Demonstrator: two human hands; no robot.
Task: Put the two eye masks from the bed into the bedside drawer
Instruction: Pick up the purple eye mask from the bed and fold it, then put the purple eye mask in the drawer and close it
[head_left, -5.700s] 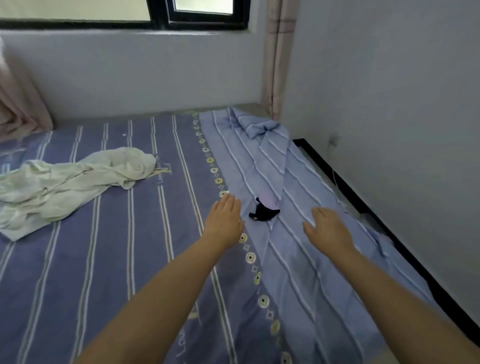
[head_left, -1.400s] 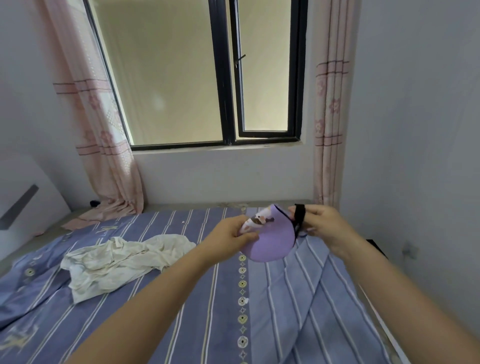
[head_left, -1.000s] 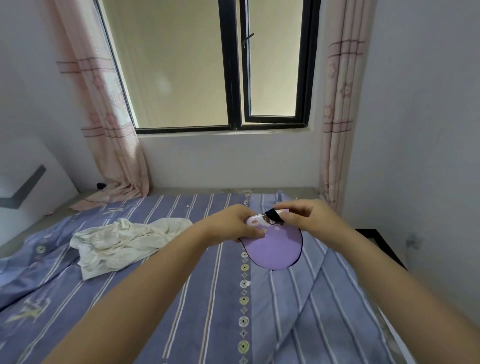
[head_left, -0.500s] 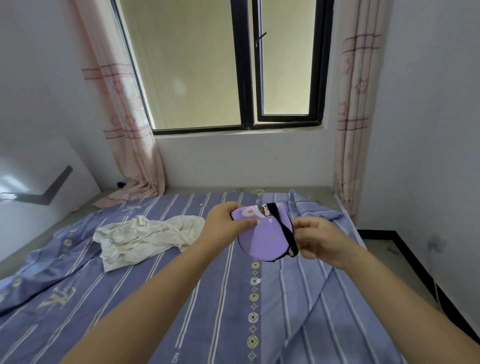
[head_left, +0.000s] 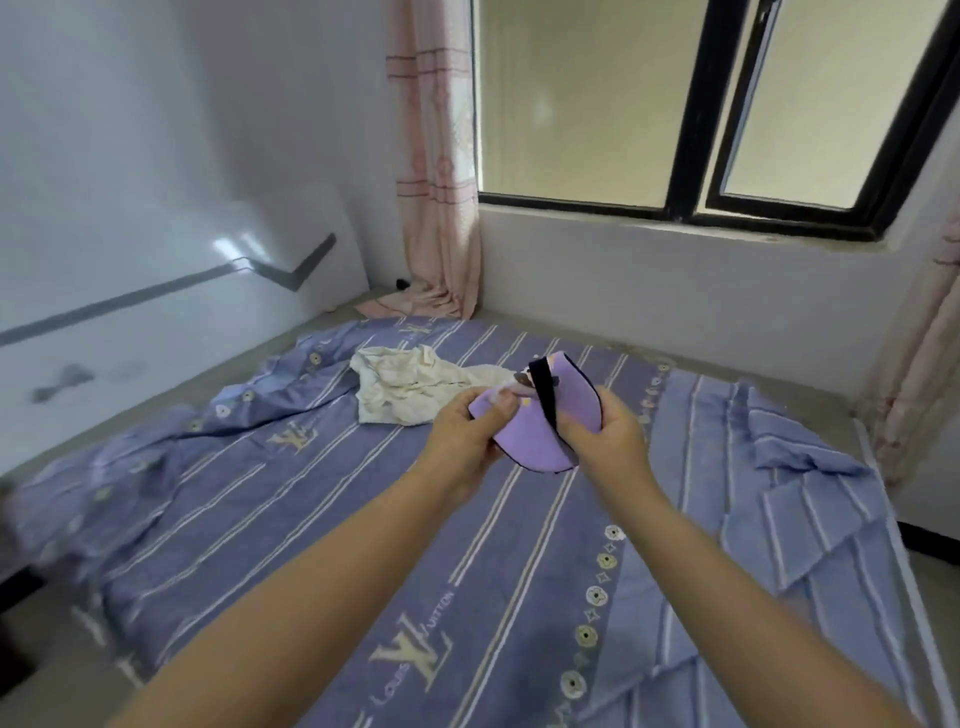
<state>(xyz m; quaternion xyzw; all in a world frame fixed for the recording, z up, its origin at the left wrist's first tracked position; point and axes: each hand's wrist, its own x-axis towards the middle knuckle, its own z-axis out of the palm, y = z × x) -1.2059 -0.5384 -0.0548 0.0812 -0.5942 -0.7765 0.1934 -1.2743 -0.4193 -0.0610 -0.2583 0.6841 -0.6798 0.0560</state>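
Note:
A purple eye mask (head_left: 540, 431) with a black strap across it hangs in the air above the bed (head_left: 363, 519), held between both hands. My left hand (head_left: 467, 434) pinches its left edge. At the mask's right side my right hand (head_left: 605, 441) grips the mask where the strap runs. A small white and brown decoration shows at the mask's top. No second eye mask and no bedside drawer appear in the head view.
A crumpled white cloth (head_left: 410, 387) lies on the purple striped sheet behind the hands. A white headboard panel (head_left: 156, 312) stands at the left. A window (head_left: 701, 104) with pink curtains (head_left: 436, 182) fills the far wall. A folded quilt (head_left: 789, 467) lies at right.
The view has swung left, bringing the headboard into sight. Both hands still hold the purple mask; the right hand has shifted along the strap side.

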